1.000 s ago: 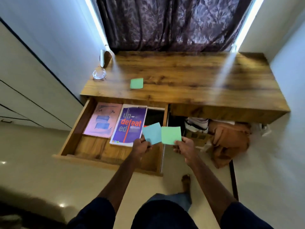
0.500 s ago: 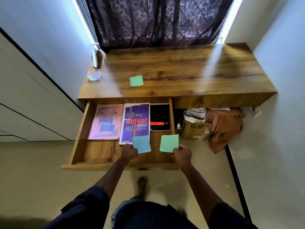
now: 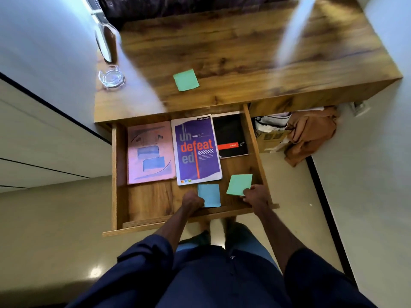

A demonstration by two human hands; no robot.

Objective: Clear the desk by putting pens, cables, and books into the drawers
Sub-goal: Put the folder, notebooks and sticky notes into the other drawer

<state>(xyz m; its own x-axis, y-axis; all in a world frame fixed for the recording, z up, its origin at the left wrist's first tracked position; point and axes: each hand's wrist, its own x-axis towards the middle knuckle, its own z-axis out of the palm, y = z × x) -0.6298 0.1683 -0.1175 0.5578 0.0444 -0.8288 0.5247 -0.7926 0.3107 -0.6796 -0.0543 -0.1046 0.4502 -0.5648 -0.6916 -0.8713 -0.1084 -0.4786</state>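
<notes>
Head view. L hand [image 3: 191,202] curled, pinching blue note [image 3: 209,195] by its left edge. Note at 3 o'clock from the knuckles, low over front of open drawer [image 3: 114,174], long side running 12–6. Contact w/ drawer floor: can't tell.

R hand [image 3: 255,195] pinching green note [image 3: 239,184] by its near-right corner. Note at 10 o'clock from that hand, tilted, top leaning twd 1 o'clock, over drawer's front right. Both notes just beside each other, not touching, just on the 6 o'clock side of the books.

Likely step: dropping both notes in. Needs only a short lowering and release.

2nd green note [image 3: 186,80] flat on surface [image 3: 244,52], at 12 o'clock from L hand, well apart, beyond the books. L hand prob. the nearer for it.

Counts:
- Notes 3: 1 blue, 2 green.
- Books 3, side by side at drawer's back: pink book [image 3: 150,152] at 9 o'clock, purple book [image 3: 196,150] mid, black book [image 3: 230,135] at 3.
- Open drawers 1.
- Pens, cables: none seen.
- Glass dish [image 3: 111,76] 1, at surface's 9 o'clock edge.
</notes>
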